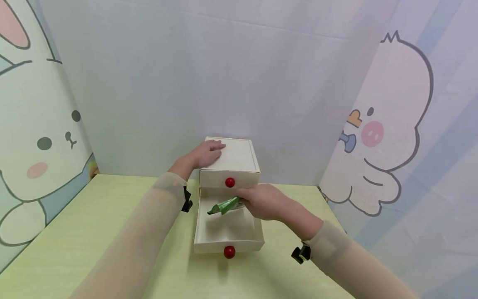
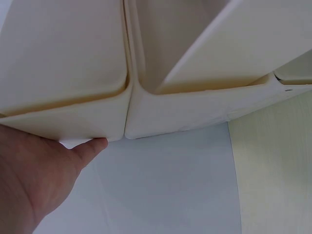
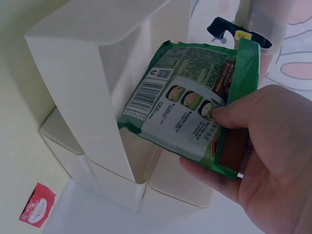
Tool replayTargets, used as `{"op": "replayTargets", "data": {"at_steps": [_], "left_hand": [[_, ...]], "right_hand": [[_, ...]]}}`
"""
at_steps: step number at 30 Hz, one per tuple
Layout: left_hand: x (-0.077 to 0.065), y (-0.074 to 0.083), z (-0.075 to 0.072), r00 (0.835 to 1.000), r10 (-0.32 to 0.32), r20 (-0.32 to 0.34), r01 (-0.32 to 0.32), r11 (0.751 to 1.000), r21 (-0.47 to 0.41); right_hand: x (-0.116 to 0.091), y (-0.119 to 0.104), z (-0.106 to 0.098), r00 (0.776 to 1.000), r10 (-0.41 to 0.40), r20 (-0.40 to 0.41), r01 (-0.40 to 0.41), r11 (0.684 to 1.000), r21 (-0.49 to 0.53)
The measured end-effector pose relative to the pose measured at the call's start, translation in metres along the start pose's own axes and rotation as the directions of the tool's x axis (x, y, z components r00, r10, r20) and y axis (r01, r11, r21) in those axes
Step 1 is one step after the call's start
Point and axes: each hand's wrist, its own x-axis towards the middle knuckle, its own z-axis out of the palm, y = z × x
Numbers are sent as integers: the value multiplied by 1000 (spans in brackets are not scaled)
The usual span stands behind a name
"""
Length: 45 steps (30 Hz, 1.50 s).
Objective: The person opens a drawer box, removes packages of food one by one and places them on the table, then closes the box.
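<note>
One packet (image 3: 180, 105), right fingers (image 3: 230, 116) pinching it, left fingers (image 1: 214, 145) on cabinet (image 1: 239, 154).

On the table (image 1: 82, 224) stands the cabinet (image 1: 237, 155), its lower drawer (image 1: 246, 246) jutting in front beneath the packet (image 3: 180, 105)

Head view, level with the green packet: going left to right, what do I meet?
Rabbit drawing → left sleeve → black clip → green packet → right hand → bird drawing.
</note>
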Motion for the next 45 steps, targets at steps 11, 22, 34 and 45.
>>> {"op": "replayTargets", "data": {"at_steps": [11, 22, 34, 45], "left_hand": [[-1, 0, 0, 1000, -4, -5, 4, 1000, 1], [0, -1, 1, 1000, -5, -8, 5, 1000, -13], [-1, 0, 0, 1000, -12, -4, 11, 1000, -21], [-1, 0, 0, 1000, -11, -1, 11, 1000, -23]], "right_hand": [[-25, 12, -10, 997, 7, -83, -2, 998, 68], [-56, 22, -28, 978, 13, -209, 1, 998, 68], [-87, 53, -31, 959, 109, -262, -87, 992, 93], [-110, 87, -25, 939, 222, -262, -193, 972, 130]]}}
